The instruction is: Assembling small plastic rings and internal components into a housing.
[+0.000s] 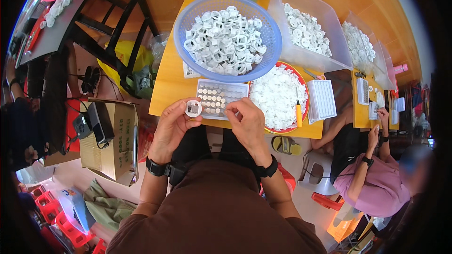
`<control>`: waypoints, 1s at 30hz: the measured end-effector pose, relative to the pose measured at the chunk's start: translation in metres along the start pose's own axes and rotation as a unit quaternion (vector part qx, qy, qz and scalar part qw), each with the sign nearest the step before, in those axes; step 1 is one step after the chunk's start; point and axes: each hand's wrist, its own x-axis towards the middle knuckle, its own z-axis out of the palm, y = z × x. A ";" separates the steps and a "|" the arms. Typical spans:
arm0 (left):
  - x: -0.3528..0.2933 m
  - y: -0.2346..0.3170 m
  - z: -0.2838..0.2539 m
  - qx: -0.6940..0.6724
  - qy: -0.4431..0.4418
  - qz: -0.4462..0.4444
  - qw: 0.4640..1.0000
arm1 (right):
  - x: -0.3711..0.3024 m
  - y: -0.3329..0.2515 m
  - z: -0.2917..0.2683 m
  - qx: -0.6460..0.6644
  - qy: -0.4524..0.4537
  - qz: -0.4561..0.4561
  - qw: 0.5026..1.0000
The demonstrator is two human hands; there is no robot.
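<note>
In my left hand (pixel 172 124) is a round white plastic housing (pixel 193 108) with a small recessed opening in its face, pinched between thumb and fingers. My right hand (pixel 246 120) hovers at the near right side of a white compartment tray (pixel 234 90), thumb and forefinger pressed together; whatever lies between them is too small to make out. Several rows of small round pale discs (pixel 212 98), resembling button cells, fill the tray's left and middle part.
Behind the tray stands a blue-lavender basket (pixel 182 49) of white plastic parts. A red-rimmed bowl (pixel 307 95) of small white pieces, a yellow-handled screwdriver (pixel 298 115), stacked trays (pixel 322 101) and a clear bin (pixel 313 59) are to the right. A co-worker (pixel 381 178) sits far right.
</note>
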 end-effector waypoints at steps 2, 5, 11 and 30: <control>0.000 0.000 -0.002 0.004 0.004 0.004 1.000 | -0.004 -0.001 0.002 -0.021 -0.019 0.028 0.999; 0.000 -0.001 -0.002 0.010 0.006 0.002 1.000 | -0.006 -0.004 0.005 -0.039 -0.012 0.021 0.999; 0.001 -0.002 0.003 -0.009 0.004 -0.005 1.000 | -0.006 -0.004 0.010 -0.057 -0.019 0.002 0.998; 0.000 -0.010 0.009 0.004 -0.019 -0.016 1.000 | -0.004 -0.025 -0.005 0.077 0.009 -0.023 0.997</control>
